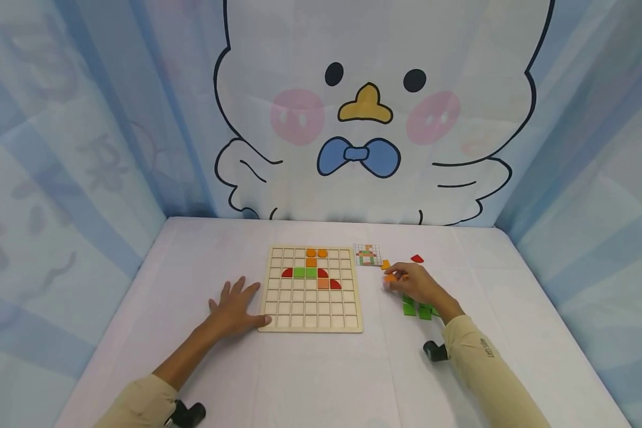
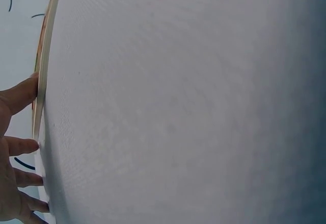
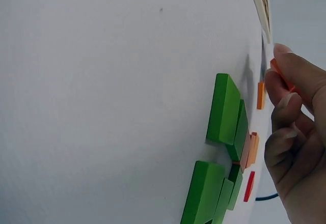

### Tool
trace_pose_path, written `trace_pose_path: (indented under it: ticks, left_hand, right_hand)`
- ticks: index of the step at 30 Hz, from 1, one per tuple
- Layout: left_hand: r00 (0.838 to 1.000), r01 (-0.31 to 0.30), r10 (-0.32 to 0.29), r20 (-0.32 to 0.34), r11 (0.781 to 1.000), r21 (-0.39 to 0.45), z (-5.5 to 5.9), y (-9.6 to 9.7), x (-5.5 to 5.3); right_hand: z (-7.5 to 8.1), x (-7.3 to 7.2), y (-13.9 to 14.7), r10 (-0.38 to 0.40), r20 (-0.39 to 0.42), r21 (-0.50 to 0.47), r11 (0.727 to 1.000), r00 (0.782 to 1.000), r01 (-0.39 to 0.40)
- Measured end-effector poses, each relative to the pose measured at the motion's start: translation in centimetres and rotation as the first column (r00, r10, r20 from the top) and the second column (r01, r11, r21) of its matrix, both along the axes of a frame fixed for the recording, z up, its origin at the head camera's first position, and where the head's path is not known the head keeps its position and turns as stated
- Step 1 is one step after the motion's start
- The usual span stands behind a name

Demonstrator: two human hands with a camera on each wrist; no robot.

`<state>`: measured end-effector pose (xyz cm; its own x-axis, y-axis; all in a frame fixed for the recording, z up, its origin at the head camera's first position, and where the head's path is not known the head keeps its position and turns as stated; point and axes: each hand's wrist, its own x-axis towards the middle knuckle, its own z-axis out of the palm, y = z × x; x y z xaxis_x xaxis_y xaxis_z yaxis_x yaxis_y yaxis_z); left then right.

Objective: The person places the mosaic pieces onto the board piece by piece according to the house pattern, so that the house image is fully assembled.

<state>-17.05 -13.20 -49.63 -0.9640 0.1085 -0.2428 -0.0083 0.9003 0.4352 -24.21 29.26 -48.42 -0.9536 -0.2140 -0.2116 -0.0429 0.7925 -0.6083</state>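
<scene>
A wooden grid board (image 1: pixel 294 321) lies flat on the table, its upper cells holding two orange round pieces (image 1: pixel 311 253), an orange square, two green squares (image 1: pixel 305 273), several red curved pieces (image 1: pixel 335 285) and a salmon square. My left hand (image 1: pixel 234 309) is spread at the board's left side, its thumb on the lower left corner. To the right of the board, my right hand (image 1: pixel 417 282) pinches an orange tile (image 3: pixel 276 69) between thumb and index finger, just above the table. Loose green tiles (image 3: pixel 224 109) lie beneath and beside that hand.
A small printed pattern card (image 1: pixel 367 254) sits against the board's upper right edge. Near it lie a loose orange tile (image 1: pixel 386 264) and a red tile (image 1: pixel 417 258). Curtains printed with a cartoon figure (image 1: pixel 374 196) stand behind the table and at both sides.
</scene>
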Motion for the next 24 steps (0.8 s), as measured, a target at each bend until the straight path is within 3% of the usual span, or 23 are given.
trace_pose_path:
  ticks: [12,24]
  left_hand:
    - [1.0,0.008,-0.008,-0.012,1.0,0.005,0.2,-0.1,0.1]
    - [1.0,0.002,-0.002,-0.008,1.0,0.014,-0.1,-0.1,0.1]
  right_hand:
    - [0.2,0.1,-1.9,0.029,0.043,-0.175,0.984,0.999,-0.021]
    - [0.1,0.3,-5.5,0.075,0.0,-0.316,0.946,0.997,-0.071]
